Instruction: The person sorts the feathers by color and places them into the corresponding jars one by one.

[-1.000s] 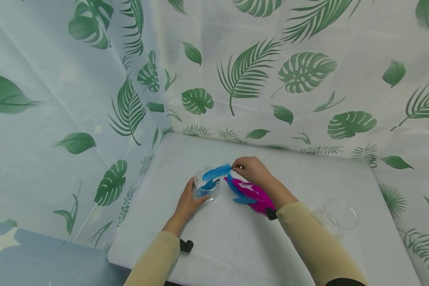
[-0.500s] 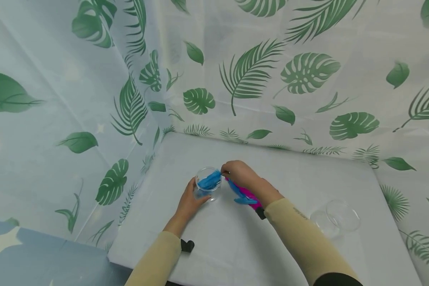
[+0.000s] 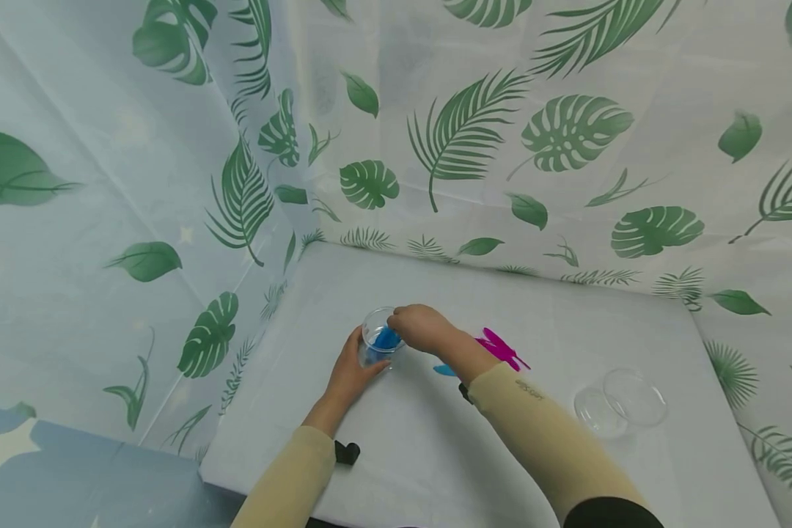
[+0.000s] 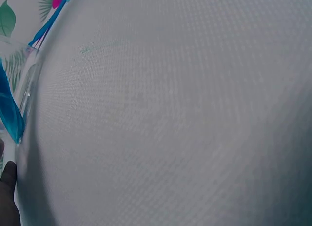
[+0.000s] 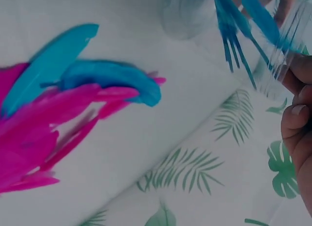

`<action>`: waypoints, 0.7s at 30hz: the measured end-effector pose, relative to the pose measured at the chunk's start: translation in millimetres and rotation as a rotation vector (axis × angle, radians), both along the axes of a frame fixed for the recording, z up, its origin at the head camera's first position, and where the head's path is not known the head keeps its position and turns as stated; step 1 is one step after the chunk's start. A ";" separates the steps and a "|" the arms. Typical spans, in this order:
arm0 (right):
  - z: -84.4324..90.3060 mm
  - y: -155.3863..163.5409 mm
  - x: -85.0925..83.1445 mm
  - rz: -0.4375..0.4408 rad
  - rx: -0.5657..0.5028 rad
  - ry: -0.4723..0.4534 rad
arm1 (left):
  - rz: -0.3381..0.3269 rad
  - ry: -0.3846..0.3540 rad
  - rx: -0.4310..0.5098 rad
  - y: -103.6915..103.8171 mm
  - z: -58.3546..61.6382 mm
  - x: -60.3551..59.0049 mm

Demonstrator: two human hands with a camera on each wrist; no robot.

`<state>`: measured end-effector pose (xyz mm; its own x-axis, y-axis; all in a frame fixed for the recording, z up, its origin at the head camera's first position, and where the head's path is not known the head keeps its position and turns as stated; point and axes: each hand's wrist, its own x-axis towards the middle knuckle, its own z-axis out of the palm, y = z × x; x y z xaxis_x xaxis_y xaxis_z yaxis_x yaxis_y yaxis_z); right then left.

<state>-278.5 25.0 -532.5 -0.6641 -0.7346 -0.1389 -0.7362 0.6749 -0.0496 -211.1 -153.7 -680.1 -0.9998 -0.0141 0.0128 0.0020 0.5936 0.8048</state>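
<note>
My left hand (image 3: 351,374) grips a clear jar (image 3: 369,358) from its left side, thumb across the near wall. Blue feathers (image 3: 386,340) lie inside the jar, and some show through its wall in the left wrist view. My right hand (image 3: 425,328) is at the jar's mouth, thumb and fingers pinched on a blue feather (image 5: 261,13) that reaches down inside. Its fingertips partly hide the feather's upper end. Beside the jar, magenta feathers (image 5: 29,138) and loose blue feathers (image 5: 107,75) lie in a pile, partly covered by my right forearm in the head view.
A second clear jar (image 3: 633,397) lies on the white table (image 3: 396,462) to the right, beyond my right sleeve. Leaf-printed sheets (image 3: 435,235) stand as walls along the table's back and left sides.
My right hand has moved left and down with the blue feather, from above the pile to the jar's mouth; the feather has gone into the jar. My left hand stays on the jar.
</note>
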 end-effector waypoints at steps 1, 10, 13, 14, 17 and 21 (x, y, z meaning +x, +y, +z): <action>-1.3 -2.5 0.1 -0.004 0.012 0.003 | -0.001 0.006 0.005 -0.1 0.4 0.0; -15.0 -13.9 -1.5 -0.082 0.084 0.041 | -0.001 0.034 0.016 0.4 -0.9 -0.3; -12.7 -10.9 -1.7 -0.100 0.070 0.030 | -0.004 0.038 0.018 0.9 -1.4 -0.3; -10.5 -8.8 -1.7 -0.107 0.057 0.024 | -0.007 0.040 0.016 0.8 -1.6 -0.4; -0.5 2.0 -1.9 -0.130 -0.024 0.004 | -0.008 0.041 0.010 0.5 -2.4 -1.2; 20.1 27.7 -0.6 -0.164 -0.155 0.011 | 0.008 0.020 0.019 0.5 -2.7 -1.8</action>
